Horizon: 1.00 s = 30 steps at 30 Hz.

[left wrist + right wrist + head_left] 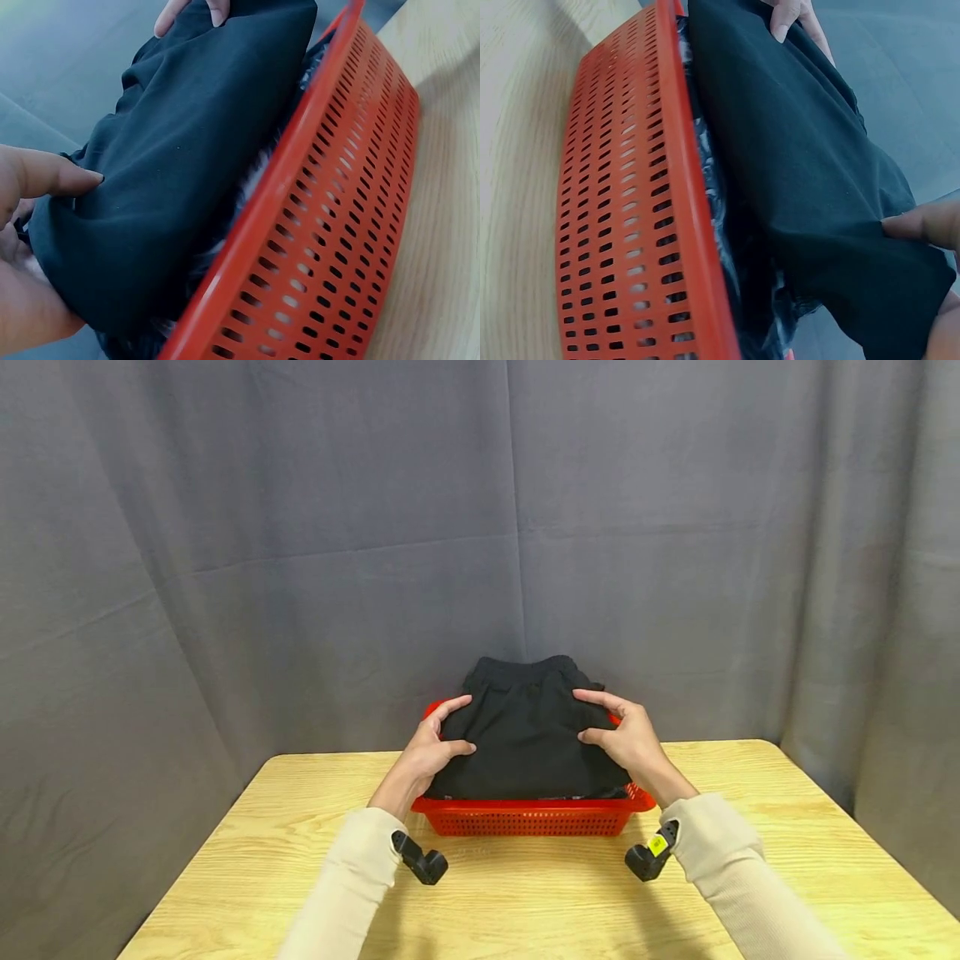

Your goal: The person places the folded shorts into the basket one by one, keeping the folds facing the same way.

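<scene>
Head view: a black garment [527, 735], folded, matte woven cloth with a gathered elastic waistband at its far edge, sits heaped in a red basket [529, 817] of perforated plastic, rising well above the rim; the basket stands on a pale wood-grain worktop [787, 860] near its far edge, with a creased grey curtain [300, 527] hanging behind; the left hand [431, 747] grips the garment's left side, thumb on top and fingers [456, 703] curled over the upper edge; the right hand [628, 735] grips the right side likewise, index finger laid across the top; both forearms wear cream knit sleeves [352, 877], each with a small black camera mount at the wrist. Left wrist view: the basket's long wall [330, 225] shows rows of oblong slots and a smooth rolled rim; the garment [195, 157] bulges over it in soft folds; the left thumb [52, 174] presses into the cloth with the palm under its near end; the right hand's fingertips [217, 9] show at the far end; a patterned grey-white fabric [251, 180] lies beneath the black cloth. Right wrist view: the same slotted wall [630, 217]; the garment [810, 172] drapes smooth and dark; a right fingertip [922, 225] pinches its near end; the left hand's fingers [791, 15] hold the far end; the patterned fabric [712, 210] peeks along the rim.
</scene>
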Tool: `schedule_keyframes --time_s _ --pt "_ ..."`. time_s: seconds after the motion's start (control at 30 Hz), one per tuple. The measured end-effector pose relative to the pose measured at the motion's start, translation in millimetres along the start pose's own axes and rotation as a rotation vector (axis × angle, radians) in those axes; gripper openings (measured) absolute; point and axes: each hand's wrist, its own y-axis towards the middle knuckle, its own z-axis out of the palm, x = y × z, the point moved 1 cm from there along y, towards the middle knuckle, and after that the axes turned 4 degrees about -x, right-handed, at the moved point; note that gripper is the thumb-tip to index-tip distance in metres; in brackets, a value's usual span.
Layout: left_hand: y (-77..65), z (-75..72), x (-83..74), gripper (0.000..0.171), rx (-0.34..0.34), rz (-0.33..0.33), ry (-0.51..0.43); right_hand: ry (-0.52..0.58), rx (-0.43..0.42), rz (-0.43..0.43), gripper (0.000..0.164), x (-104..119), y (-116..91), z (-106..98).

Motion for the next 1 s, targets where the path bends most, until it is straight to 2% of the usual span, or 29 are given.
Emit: schedule_keyframes --time_s 0.27,0.57,1.0 --pt "4.2 4.1 11.4 0.074 -0.042 -0.037 -0.022 -0.043 -0.003 0.005 0.064 -17 4 4" --pt "3.2 7.1 22.3 0.071 -0.072 -0.068 0.004 -0.047 0.002 0.047 0.065 -35 -1 11" --pt "2.6 9.4 38.3 0.069 -0.105 -0.094 0.013 -0.137 0.002 0.002 0.061 -50 -2 12"
